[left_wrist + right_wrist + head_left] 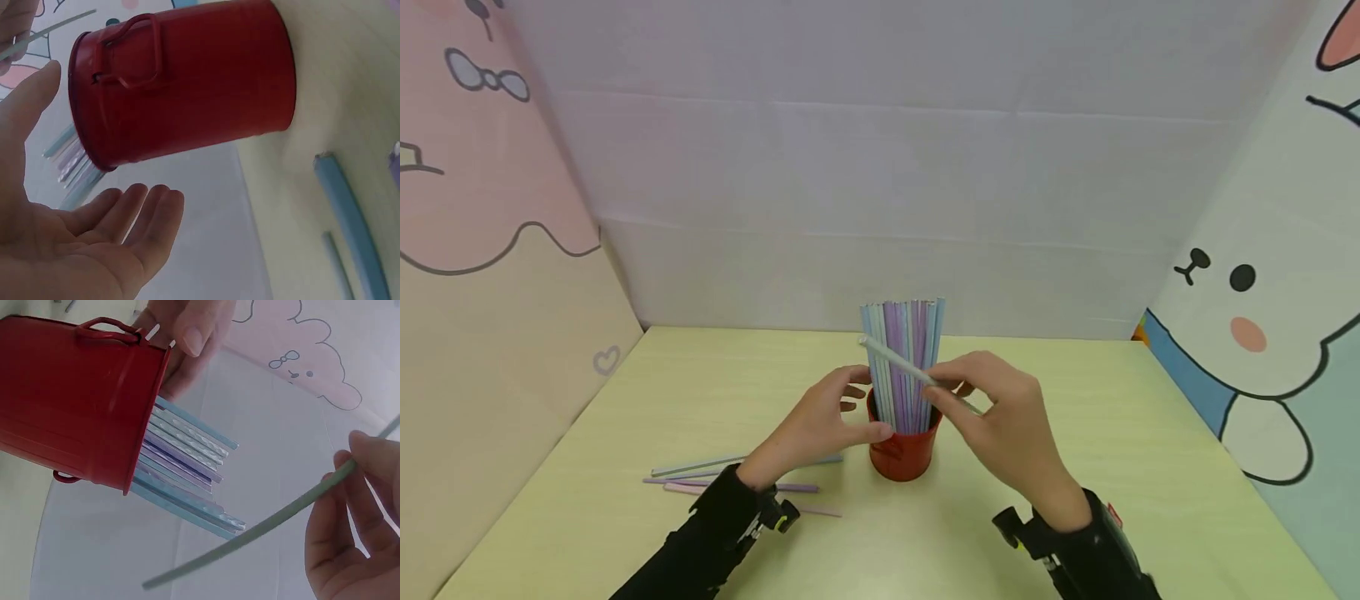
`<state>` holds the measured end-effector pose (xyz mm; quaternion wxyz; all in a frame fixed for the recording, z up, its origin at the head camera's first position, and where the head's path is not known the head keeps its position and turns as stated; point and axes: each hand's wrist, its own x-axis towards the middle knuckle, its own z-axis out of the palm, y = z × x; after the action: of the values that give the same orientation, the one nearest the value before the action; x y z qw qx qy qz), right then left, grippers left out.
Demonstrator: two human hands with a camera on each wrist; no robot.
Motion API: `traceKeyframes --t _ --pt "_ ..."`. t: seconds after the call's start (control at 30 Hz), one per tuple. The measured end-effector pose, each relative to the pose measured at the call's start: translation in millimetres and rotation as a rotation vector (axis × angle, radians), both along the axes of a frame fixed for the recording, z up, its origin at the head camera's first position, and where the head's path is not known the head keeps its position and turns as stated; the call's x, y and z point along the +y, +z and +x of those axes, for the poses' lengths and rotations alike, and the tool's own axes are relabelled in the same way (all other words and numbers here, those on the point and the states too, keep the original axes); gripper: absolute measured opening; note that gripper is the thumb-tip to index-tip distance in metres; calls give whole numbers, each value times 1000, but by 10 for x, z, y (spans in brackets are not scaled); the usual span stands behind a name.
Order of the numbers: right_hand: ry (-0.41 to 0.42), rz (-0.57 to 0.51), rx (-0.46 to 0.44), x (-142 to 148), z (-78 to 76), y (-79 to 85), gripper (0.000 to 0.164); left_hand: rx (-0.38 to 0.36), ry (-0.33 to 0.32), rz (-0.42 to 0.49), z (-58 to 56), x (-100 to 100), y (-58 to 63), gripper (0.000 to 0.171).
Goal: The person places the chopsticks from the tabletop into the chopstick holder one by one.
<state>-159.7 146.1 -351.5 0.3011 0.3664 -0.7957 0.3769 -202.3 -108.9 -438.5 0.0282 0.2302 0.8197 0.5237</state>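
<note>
A small red metal bucket (902, 458) with side handles stands upright on the table, packed with blue, white and purple straws (904, 350). My right hand (1003, 417) pinches one pale green straw (887, 353) between thumb and fingers. That straw is slanted in front of the bunch and above the rim; in the right wrist view the held straw (250, 534) lies apart from the others. On the other side, my left hand (827, 421) is spread loosely around the bucket's left, its fingers holding nothing. In the left wrist view a gap shows between those fingers and the bucket (200, 75).
Several loose straws (801, 487) lie on the table (760, 375) at the left, partly under my left wrist. A white backdrop (880, 183) closes off the back, with printed cartoon panels at the left (497, 333) and right (1285, 358).
</note>
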Motion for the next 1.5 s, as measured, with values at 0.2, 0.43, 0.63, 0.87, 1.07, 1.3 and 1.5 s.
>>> traceKeyframes --t 0.2,0.43,0.63,0.87,1.07,1.3,1.5 --pt "7 -224 -87 33 -45 -13 26 -55 -24 41 26 160 -132 91" --pt "27 -341 -179 40 -91 -59 17 -23 -21 85 61 227 -180 87" --pt "-6 -412 -259 31 -147 -130 16 -43 -17 83 80 249 -174 85" --pt "-89 -245 -453 16 -265 -335 16 -38 -22 80 76 253 -190 86" --pt "-143 -117 -511 -33 -322 -459 19 -29 -29 69 76 252 -189 87" --pt "-195 -76 -506 -44 -354 -489 23 -17 -32 62 72 251 -177 86" --pt "-238 -20 -445 -50 -363 -507 29 -15 -26 53 58 253 -181 87"
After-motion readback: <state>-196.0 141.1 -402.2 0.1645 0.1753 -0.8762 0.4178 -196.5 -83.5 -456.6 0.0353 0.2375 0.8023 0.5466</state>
